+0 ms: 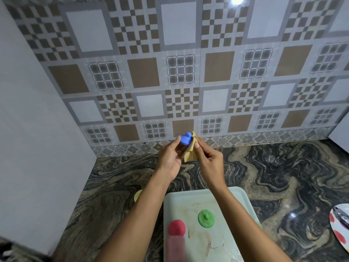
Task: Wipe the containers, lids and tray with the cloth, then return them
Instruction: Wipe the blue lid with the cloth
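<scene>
Left grip: the left hand (171,157) pinches the blue lid (185,140) narrowly between thumb and fingertips, holding it up off the counter.
Right grip: the right hand (206,159) pinches the bunched tan cloth (190,154) against the lid's 3 o'clock edge, and the rest of the cloth hangs down between the palms.
Step in hand: wiping one lid, by my reading; most of the task looks undone.
Next move: likely calls for turning the lid in the left fingers so the cloth reaches the other faces, then setting it down.
Hand pose: both forearms reach forward and converge, palms facing each other, hands raised at 12 o'clock from the tray (236,195).
Tray: it lies on the marbled counter (283,176) with smudges showing, and bears a green lid (206,218) and a red-capped container (176,241).
Yellow lid (137,194): at 9 o'clock of the tray, half hidden by the left forearm.
Plate (338,224): red-spotted, at 3 o'clock, well apart.
</scene>
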